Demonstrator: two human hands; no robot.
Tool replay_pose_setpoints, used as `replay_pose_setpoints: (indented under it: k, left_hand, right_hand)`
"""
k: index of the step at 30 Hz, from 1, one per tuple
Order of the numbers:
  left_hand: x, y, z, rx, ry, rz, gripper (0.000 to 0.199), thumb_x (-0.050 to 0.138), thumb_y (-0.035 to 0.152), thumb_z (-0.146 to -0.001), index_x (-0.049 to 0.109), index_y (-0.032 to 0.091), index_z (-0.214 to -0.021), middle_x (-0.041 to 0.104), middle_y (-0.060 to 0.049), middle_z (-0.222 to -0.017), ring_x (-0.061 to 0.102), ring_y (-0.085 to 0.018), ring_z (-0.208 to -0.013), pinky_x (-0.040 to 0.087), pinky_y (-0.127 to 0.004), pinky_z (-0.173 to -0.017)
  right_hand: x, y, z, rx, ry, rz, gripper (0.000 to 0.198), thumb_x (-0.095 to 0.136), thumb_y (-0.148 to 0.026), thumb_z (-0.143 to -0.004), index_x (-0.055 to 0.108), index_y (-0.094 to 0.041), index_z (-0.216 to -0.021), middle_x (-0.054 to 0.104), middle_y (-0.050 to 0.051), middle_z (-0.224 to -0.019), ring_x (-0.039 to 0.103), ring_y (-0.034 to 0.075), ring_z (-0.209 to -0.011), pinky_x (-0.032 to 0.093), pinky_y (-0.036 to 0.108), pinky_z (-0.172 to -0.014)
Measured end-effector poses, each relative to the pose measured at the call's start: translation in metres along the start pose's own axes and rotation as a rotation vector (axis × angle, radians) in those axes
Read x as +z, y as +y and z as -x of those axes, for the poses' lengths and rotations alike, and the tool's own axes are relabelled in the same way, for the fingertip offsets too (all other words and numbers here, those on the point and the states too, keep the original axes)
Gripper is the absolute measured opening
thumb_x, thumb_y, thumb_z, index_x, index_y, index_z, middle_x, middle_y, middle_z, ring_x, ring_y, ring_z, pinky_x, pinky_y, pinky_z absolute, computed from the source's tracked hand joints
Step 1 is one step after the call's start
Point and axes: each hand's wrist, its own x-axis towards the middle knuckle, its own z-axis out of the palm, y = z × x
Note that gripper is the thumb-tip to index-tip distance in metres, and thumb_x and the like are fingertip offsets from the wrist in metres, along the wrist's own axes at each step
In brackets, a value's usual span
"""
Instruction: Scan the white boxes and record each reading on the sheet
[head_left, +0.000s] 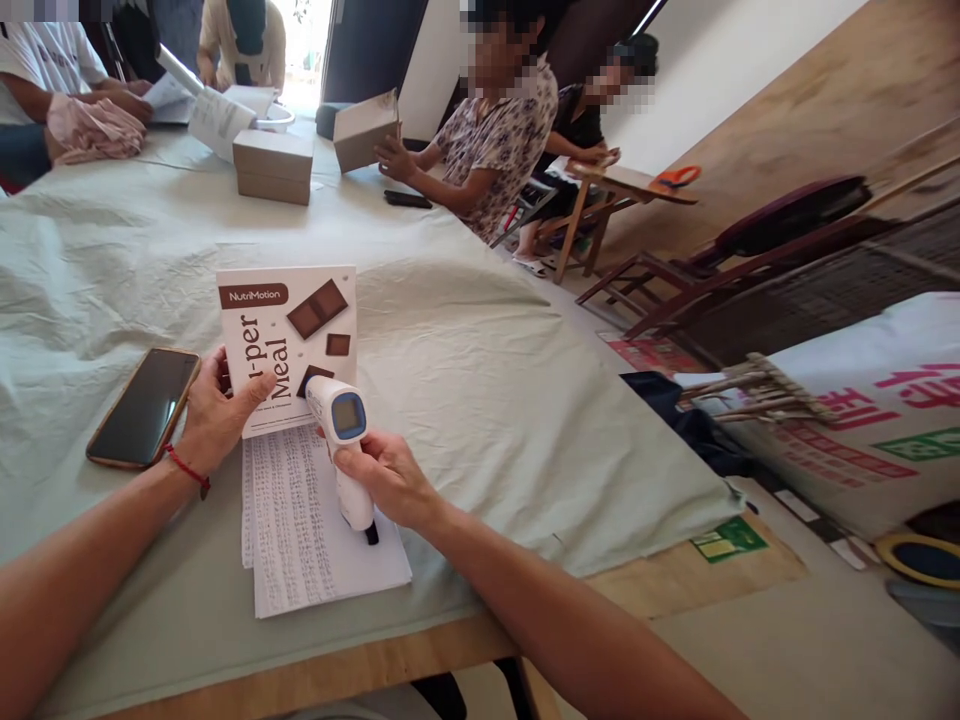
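My left hand [217, 410] grips a white NutriMotion box [326, 310] by its lower left side, thumb across the front. Brown chocolate pieces are printed on its face. In my right hand [394, 475] is a white infrared thermometer [352, 495] with a blue-rimmed display, held by its handle. Its head overlaps the box's lower right corner; whether they touch I cannot tell. Beneath lie sheets of handwritten paper [289, 545], partly covered by the box and the thermometer. A smartphone [142, 408] with a dark screen lies just left of my left hand.
A pale green cloth covers the table [480, 420]. Toward the far end stands a cardboard box [274, 168]; a person beside it holds another box [365, 130]. A black object [407, 199] lies near that person. Other people sit around, and a white sack [877, 420] is at the right.
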Motion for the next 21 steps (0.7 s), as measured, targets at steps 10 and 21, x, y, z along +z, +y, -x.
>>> replay_pose_setpoints:
  k: [10, 21]
  left_hand:
    - [-0.0001, -0.0005, -0.0013, -0.004, 0.006, -0.013, 0.058, 0.086, 0.048, -0.063, 0.057, 0.018, -0.102, 0.072, -0.010, -0.111, 0.069, -0.029, -0.104, 0.060, -0.041, -0.087]
    - [-0.0003, 0.0004, -0.0013, -0.011, -0.011, -0.007, 0.056, 0.085, 0.047, -0.063, 0.056, 0.019, -0.103, 0.072, -0.010, -0.112, 0.070, -0.028, -0.102, 0.061, -0.042, -0.086]
  right_hand:
    - [0.0007, 0.0061, -0.0011, -0.050, 0.010, -0.017, 0.025, 0.065, -0.041, -0.073, 0.052, -0.021, -0.065, 0.042, -0.004, -0.060, 0.034, 0.010, -0.055, 0.031, 0.026, -0.052]
    - [0.0010, 0.0014, -0.0014, 0.010, 0.013, -0.033, 0.026, 0.065, -0.043, -0.070, 0.052, -0.021, -0.064, 0.043, -0.004, -0.059, 0.035, 0.010, -0.055, 0.030, 0.026, -0.051]
